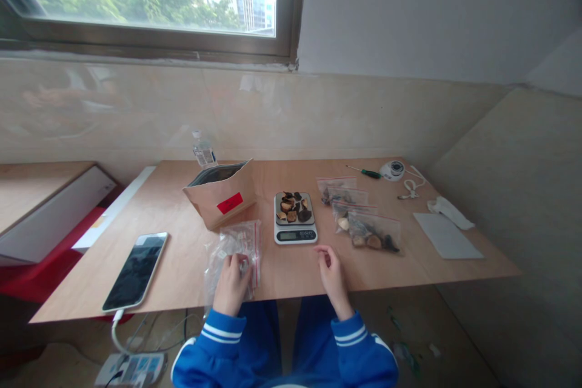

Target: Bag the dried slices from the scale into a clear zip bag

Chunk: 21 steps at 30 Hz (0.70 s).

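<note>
My left hand [231, 284] rests on a stack of empty clear zip bags [236, 253] with red seal strips, its fingers curled round one bag. My right hand [331, 273] hovers over the wooden table [182, 273] just in front of a small digital scale [294, 218], fingers loosely curled with nothing visible in them. Dark and tan dried pieces [293, 207] lie on the scale's platform. Right of the scale lie several filled zip bags [364, 218] holding similar pieces. A brown paper pouch [222, 197] with a red label stands open behind the empty bags.
A smartphone [136, 270] on a white cable lies at the table's left. A water bottle [203, 150] stands at the back. A green screwdriver [366, 173], a small round device [393, 170], a white cord and a grey sheet [448, 236] occupy the right side.
</note>
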Available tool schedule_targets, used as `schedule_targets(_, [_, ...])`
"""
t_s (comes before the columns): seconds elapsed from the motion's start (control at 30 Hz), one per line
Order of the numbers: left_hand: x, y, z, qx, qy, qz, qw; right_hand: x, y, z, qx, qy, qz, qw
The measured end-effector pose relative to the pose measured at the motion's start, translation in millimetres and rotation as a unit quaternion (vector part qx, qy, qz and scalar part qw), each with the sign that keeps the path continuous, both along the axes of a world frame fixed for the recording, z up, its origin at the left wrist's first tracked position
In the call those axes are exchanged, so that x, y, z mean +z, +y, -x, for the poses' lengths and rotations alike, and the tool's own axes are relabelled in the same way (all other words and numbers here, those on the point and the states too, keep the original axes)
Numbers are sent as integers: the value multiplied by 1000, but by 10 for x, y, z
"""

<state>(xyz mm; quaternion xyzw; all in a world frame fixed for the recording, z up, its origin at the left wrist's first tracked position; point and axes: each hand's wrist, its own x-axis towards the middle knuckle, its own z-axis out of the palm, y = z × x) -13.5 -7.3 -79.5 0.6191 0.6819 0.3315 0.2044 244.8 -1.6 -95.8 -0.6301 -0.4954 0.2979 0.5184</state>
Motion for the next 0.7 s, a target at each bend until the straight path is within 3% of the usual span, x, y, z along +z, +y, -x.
schedule_targets(0.13, [5, 34, -8, 16, 12, 24, 1000, 64, -33, -15, 3, -1, 0, 1000])
schedule_targets(0.23, [70, 3, -44, 40, 24, 12, 999, 214, -73, 92, 30, 13, 2, 999])
schedule_targets(0.5, [358, -128, -301, 67, -57, -121, 989, 735, -273, 951, 231, 43, 65, 970])
schedule_targets(0.7, [368, -243, -439, 46, -102, -207, 972, 753, -251, 1141, 254, 74, 88, 960])
